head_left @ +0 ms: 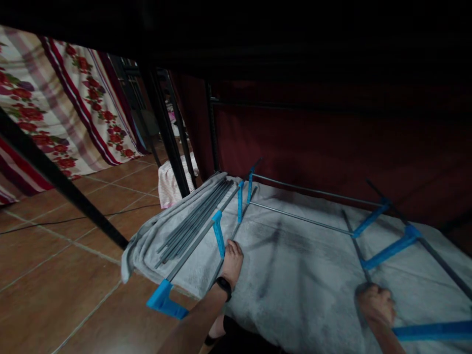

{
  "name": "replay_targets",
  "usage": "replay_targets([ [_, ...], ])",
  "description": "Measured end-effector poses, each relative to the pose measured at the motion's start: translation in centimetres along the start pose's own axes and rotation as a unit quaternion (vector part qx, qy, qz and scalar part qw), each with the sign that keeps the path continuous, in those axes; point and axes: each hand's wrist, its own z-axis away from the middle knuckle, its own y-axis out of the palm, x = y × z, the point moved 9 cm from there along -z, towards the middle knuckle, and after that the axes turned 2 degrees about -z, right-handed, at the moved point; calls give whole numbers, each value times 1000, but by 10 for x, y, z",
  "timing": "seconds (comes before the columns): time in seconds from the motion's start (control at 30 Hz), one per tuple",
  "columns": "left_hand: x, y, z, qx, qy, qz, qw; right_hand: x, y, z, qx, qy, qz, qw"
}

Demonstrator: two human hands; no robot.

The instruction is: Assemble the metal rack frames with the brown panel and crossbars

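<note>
Left hand (pixel 233 258) curled closed around lower left rod (pixel 216 274); right hand (pixel 376 302), blurred, looks closed on lower right rod (pixel 358 251). Both rods run forward from the hands; lower cross rod (pixel 301 218) spans sideways ahead, its left end nearer left hand.

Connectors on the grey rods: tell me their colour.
The connectors are bright blue, showing best in the head view.

Dim light, soft blurred shadows

Left hand (pixel 232 259) (dark wristband (pixel 224 288)) round grey rod (pixel 215 278); right hand (pixel 376 302) round opposite rod (pixel 357 248); grey blanket (pixel 317 253) beneath.
</note>
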Motion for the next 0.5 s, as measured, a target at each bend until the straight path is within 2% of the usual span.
replay_targets([
  [0.13,3,0,-2,-11,13,-47,999,7,-7,3,22,10,-3,1000],
  [0.23,3,-7,-9,-3,7,-37,999,13,-15,1,38,16,-19,999],
  [0.4,5,-22,-32,1,-52,-27,998,19,-22,-16,38,31,-59,997],
  [0.5,9,-11,-53,37,-84,12,996,19,-19,-31,27,16,-93,995],
])
